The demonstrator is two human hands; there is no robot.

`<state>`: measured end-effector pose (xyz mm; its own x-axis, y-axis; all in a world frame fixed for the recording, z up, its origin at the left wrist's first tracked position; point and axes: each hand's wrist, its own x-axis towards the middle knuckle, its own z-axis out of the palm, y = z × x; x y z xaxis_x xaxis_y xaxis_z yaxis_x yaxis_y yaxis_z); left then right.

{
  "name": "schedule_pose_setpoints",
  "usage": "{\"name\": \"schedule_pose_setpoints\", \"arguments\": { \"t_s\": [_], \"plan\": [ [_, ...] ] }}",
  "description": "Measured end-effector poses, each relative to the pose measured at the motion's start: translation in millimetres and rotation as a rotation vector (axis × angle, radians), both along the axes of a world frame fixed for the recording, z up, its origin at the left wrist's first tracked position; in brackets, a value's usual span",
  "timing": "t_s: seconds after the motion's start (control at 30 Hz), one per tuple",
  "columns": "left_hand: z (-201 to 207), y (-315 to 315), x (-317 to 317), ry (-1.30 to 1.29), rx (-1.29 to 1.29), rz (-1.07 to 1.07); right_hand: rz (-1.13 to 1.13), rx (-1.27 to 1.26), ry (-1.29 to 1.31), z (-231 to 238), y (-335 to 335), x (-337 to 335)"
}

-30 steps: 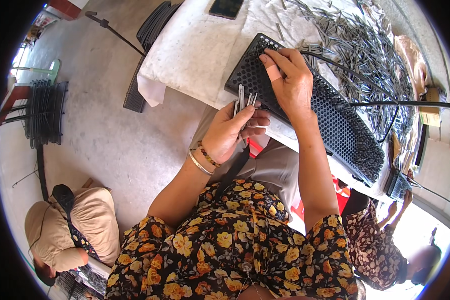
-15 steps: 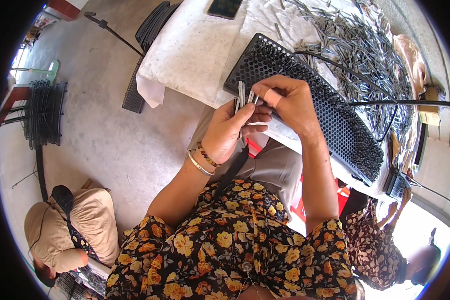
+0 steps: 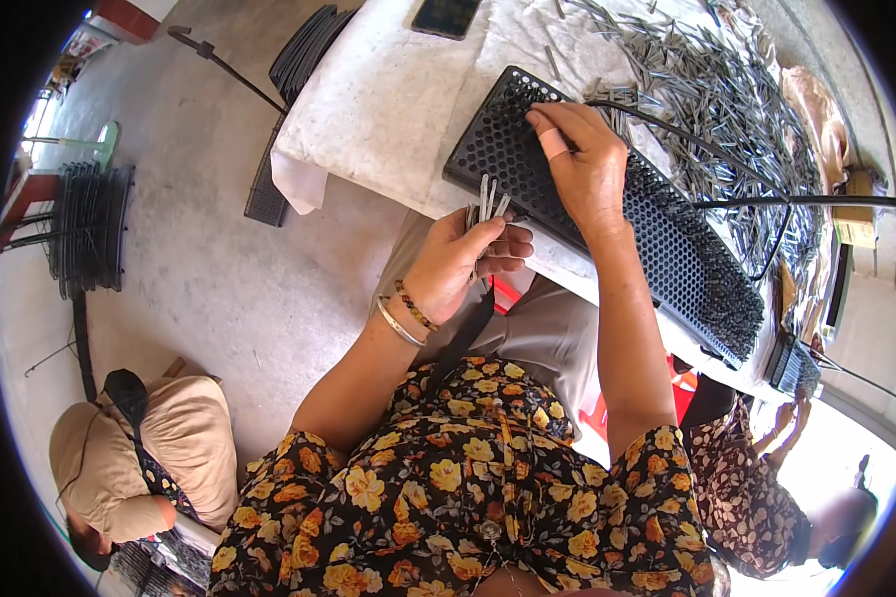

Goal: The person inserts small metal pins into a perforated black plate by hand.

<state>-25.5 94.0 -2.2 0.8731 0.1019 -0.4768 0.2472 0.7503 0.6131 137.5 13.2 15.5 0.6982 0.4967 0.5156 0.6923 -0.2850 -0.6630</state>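
Observation:
My left hand (image 3: 450,254), with a beaded bracelet and a bangle at the wrist, is closed round a small bunch of thin grey strips (image 3: 488,197) whose ends stick up past the thumb. It is just off the table's near edge. My right hand (image 3: 589,164), a light band wrapped on one finger, is over the upper left part of a long black perforated tray (image 3: 513,149). Its fingertips are pinched together at the holes; whatever they hold is too small or hidden to make out. Dark upright pieces fill the tray's far rows and right end.
A large heap of loose grey strips (image 3: 707,109) covers the far right of the white-clothed table (image 3: 368,119). Bent black rods (image 3: 806,204) cross over the tray. A phone (image 3: 446,16) lies at the back. Other people sit at lower left and lower right.
My right hand has moved from the strips in my left hand up and away onto the tray. The left hand stays nearly in place, still holding the bunch.

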Motion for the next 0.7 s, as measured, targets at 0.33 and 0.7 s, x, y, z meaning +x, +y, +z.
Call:
{"name": "schedule_pose_setpoints", "arguments": {
  "t_s": [0.33, 0.7],
  "plan": [
    [6, 0, 0, -0.087, -0.046, 0.078, 0.202, -0.137, 0.378, 23, -19, -29],
    [9, -3, 3, -0.081, 0.035, 0.065, 0.155, -0.074, 0.880, 28, -26, -34]
  ]
}}
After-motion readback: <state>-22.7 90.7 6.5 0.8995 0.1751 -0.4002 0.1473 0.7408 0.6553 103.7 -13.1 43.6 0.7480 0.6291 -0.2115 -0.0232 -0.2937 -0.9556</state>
